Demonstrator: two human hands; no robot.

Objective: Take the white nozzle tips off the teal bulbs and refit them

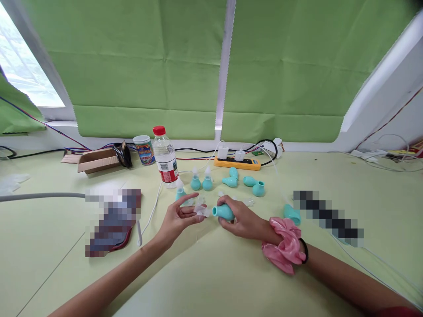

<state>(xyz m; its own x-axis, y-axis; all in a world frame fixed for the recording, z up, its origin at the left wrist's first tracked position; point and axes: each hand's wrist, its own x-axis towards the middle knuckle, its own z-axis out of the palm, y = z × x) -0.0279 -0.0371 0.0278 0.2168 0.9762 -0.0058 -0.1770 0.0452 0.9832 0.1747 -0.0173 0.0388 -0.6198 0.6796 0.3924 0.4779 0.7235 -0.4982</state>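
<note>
My right hand [243,216] is wrapped round a teal squeeze bulb [223,212] lying sideways, its open mouth facing left. In my left hand [180,218], a clear plastic nozzle [202,211] sits between thumb and fingers, close to that mouth; a slight gap appears between them. Just beyond my left hand, a teal bulb with a clear tip [180,191] stands upright. Two more tipped bulbs [195,182] [207,181] stand behind it. Several loose teal bulbs [258,189] lie behind my right hand, and some clear pieces [248,201] lie nearby.
A red-capped bottle [167,163], a can [144,149] and an open cardboard box [101,161] stand at the back left. Behind the bulbs is an orange power strip [237,163] with white plugs and cables. Blurred-out objects [114,224] [328,218] lie on both sides. Another teal bulb [292,214] is near my right wrist.
</note>
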